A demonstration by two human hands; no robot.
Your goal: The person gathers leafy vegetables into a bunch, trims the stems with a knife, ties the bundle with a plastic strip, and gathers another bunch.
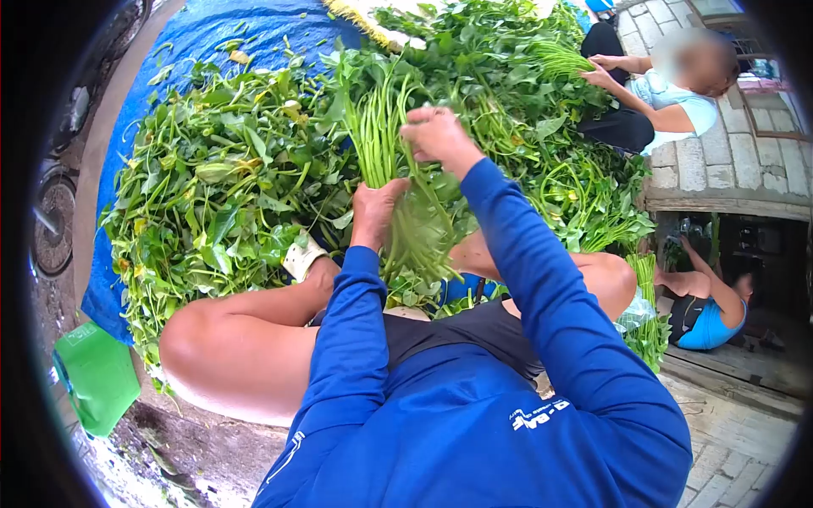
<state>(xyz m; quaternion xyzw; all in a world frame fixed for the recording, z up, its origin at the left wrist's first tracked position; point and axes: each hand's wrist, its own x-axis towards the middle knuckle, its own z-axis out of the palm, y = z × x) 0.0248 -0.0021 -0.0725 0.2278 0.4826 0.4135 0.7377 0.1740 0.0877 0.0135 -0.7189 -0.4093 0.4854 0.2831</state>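
A blue long-sleeved shirt [423, 423] bears white lettering [540, 414] and white sleeve print [286, 461], with black shorts [461, 332] beyond the shirt's hem.

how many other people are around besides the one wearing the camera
2. One person in pale blue sits upper right, beside the pile of greens; one person in brighter blue is lower down, far right, in shade. Others may be hidden.
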